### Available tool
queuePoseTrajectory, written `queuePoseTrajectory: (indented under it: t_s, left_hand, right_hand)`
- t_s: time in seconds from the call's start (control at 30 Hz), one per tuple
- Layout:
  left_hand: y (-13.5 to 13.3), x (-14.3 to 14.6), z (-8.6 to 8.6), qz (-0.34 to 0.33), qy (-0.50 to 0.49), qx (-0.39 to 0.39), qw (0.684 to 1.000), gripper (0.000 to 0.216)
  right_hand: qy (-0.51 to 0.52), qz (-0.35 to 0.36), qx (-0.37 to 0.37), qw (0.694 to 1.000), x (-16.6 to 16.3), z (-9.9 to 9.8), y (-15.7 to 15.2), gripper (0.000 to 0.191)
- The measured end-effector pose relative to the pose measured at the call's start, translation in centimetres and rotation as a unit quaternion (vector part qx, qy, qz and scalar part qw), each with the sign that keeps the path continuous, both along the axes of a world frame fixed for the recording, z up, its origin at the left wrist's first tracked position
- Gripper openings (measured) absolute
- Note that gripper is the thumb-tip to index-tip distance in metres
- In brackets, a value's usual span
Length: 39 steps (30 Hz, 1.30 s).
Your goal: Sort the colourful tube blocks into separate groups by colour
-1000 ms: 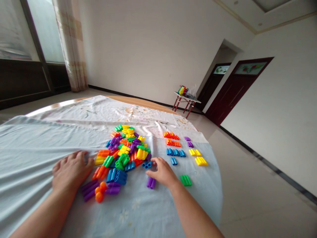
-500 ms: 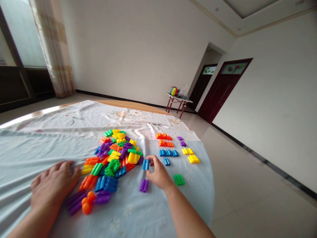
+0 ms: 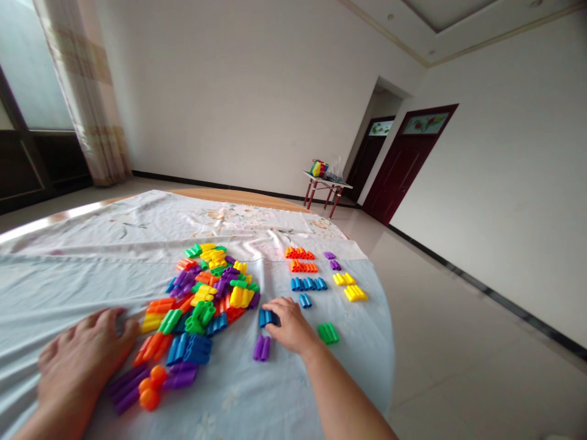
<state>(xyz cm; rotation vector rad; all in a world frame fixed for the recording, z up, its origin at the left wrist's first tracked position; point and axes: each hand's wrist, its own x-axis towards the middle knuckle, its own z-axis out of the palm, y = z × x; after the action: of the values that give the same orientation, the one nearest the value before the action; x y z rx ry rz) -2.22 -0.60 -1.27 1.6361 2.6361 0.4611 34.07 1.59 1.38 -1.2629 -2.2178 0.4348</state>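
My right hand (image 3: 288, 322) grips a blue tube block (image 3: 268, 318) between thumb and fingers, low over the light blue cloth. A purple tube block (image 3: 261, 348) lies just below it, and a green block (image 3: 328, 333) sits right of the wrist. My left hand (image 3: 87, 348) rests palm down on the cloth with its fingers spread, holding nothing. Beside its thumb spreads a mixed pile of plastic tube blocks (image 3: 202, 293) in green, yellow, orange, purple and blue. An orange piece with round balls (image 3: 150, 391) lies at the pile's near end.
Right of the pile stand rows of sorted blocks: orange (image 3: 302, 267), blue (image 3: 309, 284), purple (image 3: 335, 265) and yellow (image 3: 356, 293). The round table's cloth (image 3: 358, 379) drops off at the right. A small side table (image 3: 326, 180) with bags stands near the far wall.
My right hand has lowered the blue block and turned it, so the fingers now cover more of it. The view has shifted slightly; my left hand stays flat beside the pile.
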Motion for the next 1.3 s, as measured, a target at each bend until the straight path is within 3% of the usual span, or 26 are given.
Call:
queuePoseTrajectory:
  t_s: [0.1, 0.2, 0.3, 0.47, 1.0, 1.3]
  left_hand:
    - [0.2, -0.3, -0.6, 0.008, 0.046, -0.006, 0.999, 0.060]
    - [0.3, -0.4, -0.9, 0.006, 0.057, -0.002, 0.998, 0.061]
    - [0.4, -0.6, -1.2, 0.015, 0.059, 0.010, 0.998, 0.061]
    - [0.7, -0.9, -1.5, 0.003, 0.050, 0.009, 0.999, 0.060]
    - [0.2, -0.2, -0.4, 0.006, 0.038, 0.000, 0.999, 0.058]
    - [0.4, -0.7, -1.0, -0.001, 0.039, 0.001, 0.999, 0.059]
  right_hand:
    - [0.049, -0.008, 0.022, 0.999, 0.7, 0.4, 0.4, 0.046]
    - [0.085, -0.060, 0.065, 0.992, 2.3, 1.2, 1.7, 0.045]
    - [0.052, -0.120, 0.086, 0.988, 4.4, 2.0, 3.6, 0.043]
    - [-0.047, -0.180, 0.042, 0.982, 6.6, 2.6, 6.5, 0.045]
    - [-0.060, -0.136, 0.022, 0.989, 7.2, 1.3, 7.9, 0.044]
    - [-0.067, -0.170, 0.050, 0.982, 7.2, 1.5, 8.4, 0.034]
